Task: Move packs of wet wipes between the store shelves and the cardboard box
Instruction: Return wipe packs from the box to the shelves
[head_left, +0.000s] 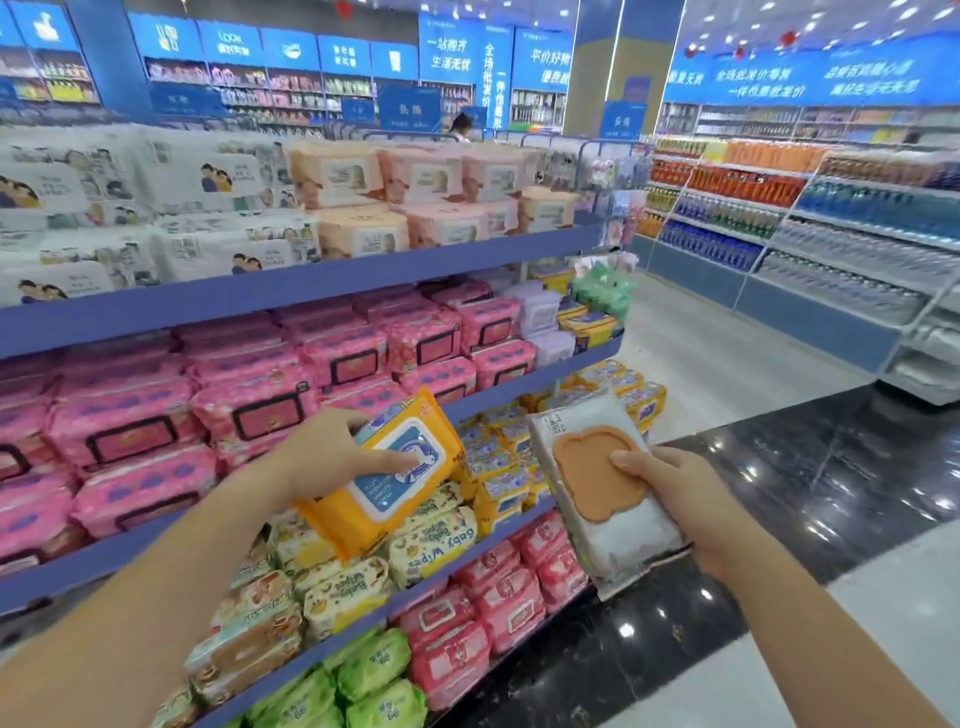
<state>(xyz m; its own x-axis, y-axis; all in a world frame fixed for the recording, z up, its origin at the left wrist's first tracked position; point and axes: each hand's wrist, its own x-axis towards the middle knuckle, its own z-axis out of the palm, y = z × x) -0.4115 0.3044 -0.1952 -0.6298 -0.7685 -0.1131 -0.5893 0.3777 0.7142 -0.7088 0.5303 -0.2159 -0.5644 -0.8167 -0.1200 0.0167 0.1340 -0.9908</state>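
— Orange-yellow soft pack of wet wipes with a blue-and-white flip lid: who has it?

— The left hand grips it, thumb across the lid, fingers curled over the upper edge. It is tilted in the air, just in front of the blue store shelves.

— And the other side?

— The right hand grasps a white soft pack with an orange-brown flip lid, thumb on the lid, fingers underneath. It hangs by the shelves' right end. So two packs are held, one per hand, apart from each other.

— How many levels behind them?

— Five rows of stock. Green packs are lowest, with red-pink packs above. Then come pale yellow "Baby Wipes" packs, then pink packs with dark-framed lids. White packs and peach packs share the top.

— Farther off?

— A glossy black floor strip, then racks of bottled drinks across the aisle. Blue wall signs hang at the back.
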